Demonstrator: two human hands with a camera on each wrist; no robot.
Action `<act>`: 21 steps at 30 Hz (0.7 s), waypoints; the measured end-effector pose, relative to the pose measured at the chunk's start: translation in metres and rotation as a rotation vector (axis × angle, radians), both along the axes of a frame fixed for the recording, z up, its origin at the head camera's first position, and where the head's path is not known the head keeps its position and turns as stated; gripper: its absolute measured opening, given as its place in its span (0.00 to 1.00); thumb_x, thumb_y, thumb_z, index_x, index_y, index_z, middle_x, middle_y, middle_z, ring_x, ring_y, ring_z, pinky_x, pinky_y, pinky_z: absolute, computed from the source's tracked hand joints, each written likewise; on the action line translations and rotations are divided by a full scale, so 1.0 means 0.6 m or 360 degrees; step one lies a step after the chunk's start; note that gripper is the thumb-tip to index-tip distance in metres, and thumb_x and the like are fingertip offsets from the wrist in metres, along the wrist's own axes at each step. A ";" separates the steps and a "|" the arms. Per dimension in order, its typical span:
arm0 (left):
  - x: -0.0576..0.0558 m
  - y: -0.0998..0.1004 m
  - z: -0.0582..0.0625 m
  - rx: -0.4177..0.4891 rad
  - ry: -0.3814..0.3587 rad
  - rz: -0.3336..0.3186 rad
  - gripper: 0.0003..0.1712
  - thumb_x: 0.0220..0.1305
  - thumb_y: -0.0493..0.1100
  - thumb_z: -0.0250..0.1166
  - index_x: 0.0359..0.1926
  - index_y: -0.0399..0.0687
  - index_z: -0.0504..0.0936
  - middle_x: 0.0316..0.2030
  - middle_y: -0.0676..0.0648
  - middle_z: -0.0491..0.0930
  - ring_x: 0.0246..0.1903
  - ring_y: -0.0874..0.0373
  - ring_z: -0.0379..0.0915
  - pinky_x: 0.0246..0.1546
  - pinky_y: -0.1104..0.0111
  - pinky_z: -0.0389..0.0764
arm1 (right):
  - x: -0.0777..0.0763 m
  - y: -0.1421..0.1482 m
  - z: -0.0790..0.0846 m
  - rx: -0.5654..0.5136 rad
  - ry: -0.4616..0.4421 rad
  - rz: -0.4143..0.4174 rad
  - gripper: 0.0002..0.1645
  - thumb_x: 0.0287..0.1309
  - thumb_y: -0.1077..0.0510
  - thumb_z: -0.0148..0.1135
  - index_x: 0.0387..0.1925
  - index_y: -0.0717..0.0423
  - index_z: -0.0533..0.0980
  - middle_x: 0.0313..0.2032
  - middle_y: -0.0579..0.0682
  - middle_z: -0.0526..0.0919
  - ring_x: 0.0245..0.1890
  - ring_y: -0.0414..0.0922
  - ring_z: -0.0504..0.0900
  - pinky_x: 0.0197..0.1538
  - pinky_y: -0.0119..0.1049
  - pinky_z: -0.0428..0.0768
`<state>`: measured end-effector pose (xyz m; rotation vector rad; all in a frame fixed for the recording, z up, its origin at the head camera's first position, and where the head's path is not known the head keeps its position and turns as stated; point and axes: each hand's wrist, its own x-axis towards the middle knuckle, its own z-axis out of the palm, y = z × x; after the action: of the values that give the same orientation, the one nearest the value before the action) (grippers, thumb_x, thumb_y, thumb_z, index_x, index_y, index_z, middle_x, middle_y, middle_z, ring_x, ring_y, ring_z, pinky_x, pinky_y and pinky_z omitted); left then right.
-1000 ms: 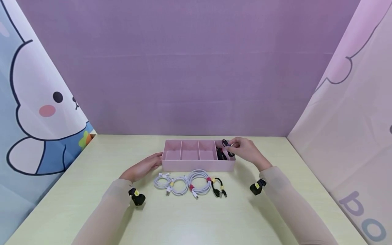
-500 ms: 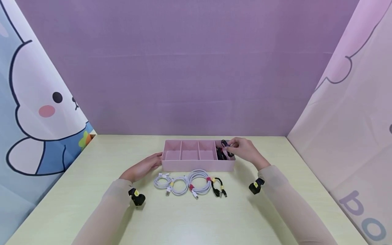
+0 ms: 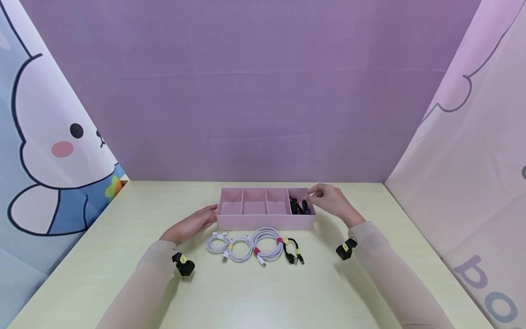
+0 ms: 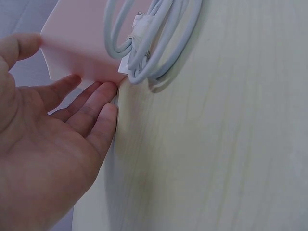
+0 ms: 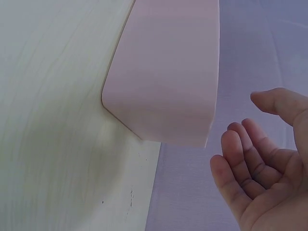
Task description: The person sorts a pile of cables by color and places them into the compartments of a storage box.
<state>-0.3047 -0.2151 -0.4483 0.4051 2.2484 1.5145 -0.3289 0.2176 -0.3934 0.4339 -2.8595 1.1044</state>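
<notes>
A pink box (image 3: 266, 223) with several compartments stands in the middle of the table. Its rightmost compartment holds black cables (image 3: 296, 206) and a dark blue-black coiled cable (image 3: 305, 206); the other compartments show bare floors. My left hand (image 4: 57, 125) touches the box's left end with its fingertips, thumb near the upper edge. Over the rim of the right compartment is my right hand (image 3: 328, 200). In the right wrist view its thumb and fingers stand apart with nothing between them, beside the pink end wall.
Before the box lie white coiled cables (image 3: 267, 261) with red and yellow ties, and a short black cable (image 3: 291, 258). A purple backdrop (image 3: 263, 91) rises behind the table (image 3: 263, 297), with printed cloth panels on both sides.
My right hand has let go of the dark coiled cable, which has dropped into the right compartment beside the black ones. The left hand has stayed at the box's end.
</notes>
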 end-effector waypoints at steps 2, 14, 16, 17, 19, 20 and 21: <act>-0.001 0.000 0.000 0.0001 0.0003 0.0000 0.35 0.79 0.47 0.45 0.79 0.41 0.48 0.77 0.42 0.50 0.75 0.46 0.48 0.74 0.56 0.54 | 0.001 0.001 0.001 -0.0001 0.0001 0.0001 0.20 0.66 0.53 0.63 0.52 0.63 0.81 0.38 0.52 0.86 0.39 0.48 0.82 0.42 0.44 0.82; -0.003 -0.002 -0.003 0.0062 -0.0005 -0.0006 0.35 0.78 0.43 0.44 0.79 0.38 0.46 0.76 0.38 0.53 0.74 0.44 0.50 0.74 0.56 0.53 | 0.009 0.005 0.000 -0.0016 -0.0005 0.0013 0.20 0.67 0.52 0.63 0.52 0.63 0.81 0.39 0.52 0.86 0.41 0.49 0.83 0.45 0.46 0.82; -0.002 -0.002 -0.003 0.0082 -0.0007 -0.0007 0.35 0.78 0.43 0.43 0.78 0.36 0.45 0.75 0.37 0.55 0.74 0.43 0.51 0.74 0.56 0.52 | 0.011 0.005 0.000 -0.0029 -0.0011 0.0014 0.19 0.67 0.53 0.63 0.51 0.62 0.81 0.39 0.51 0.86 0.41 0.48 0.83 0.45 0.46 0.82; -0.002 -0.002 -0.003 0.0097 -0.0012 -0.0007 0.35 0.78 0.42 0.43 0.78 0.36 0.45 0.75 0.36 0.56 0.73 0.43 0.51 0.74 0.55 0.52 | 0.012 0.006 -0.001 -0.0036 -0.0019 0.0013 0.19 0.67 0.53 0.63 0.51 0.62 0.81 0.39 0.51 0.86 0.40 0.48 0.82 0.45 0.46 0.82; -0.002 -0.002 -0.003 0.0089 -0.0014 0.0002 0.35 0.78 0.42 0.44 0.78 0.36 0.45 0.74 0.36 0.56 0.73 0.44 0.52 0.74 0.56 0.53 | 0.014 0.006 -0.001 -0.0047 -0.0033 0.0017 0.19 0.66 0.52 0.63 0.51 0.61 0.81 0.39 0.50 0.85 0.41 0.48 0.82 0.46 0.46 0.82; -0.002 -0.002 -0.003 0.0086 -0.0014 0.0003 0.35 0.78 0.43 0.44 0.78 0.36 0.45 0.74 0.36 0.57 0.73 0.44 0.52 0.74 0.56 0.53 | 0.016 0.007 -0.002 -0.0047 -0.0036 0.0023 0.19 0.66 0.52 0.62 0.51 0.61 0.81 0.39 0.50 0.85 0.41 0.48 0.82 0.46 0.46 0.82; -0.001 -0.002 -0.003 0.0083 -0.0016 0.0003 0.35 0.78 0.43 0.44 0.78 0.36 0.45 0.74 0.37 0.57 0.73 0.44 0.52 0.74 0.56 0.53 | 0.018 0.007 -0.002 -0.0048 -0.0042 0.0022 0.19 0.66 0.51 0.62 0.51 0.60 0.81 0.39 0.49 0.85 0.41 0.47 0.82 0.46 0.46 0.82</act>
<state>-0.3055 -0.2162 -0.4504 0.4098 2.2064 1.5755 -0.3183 0.2221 -0.3948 0.4414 -2.8623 1.1626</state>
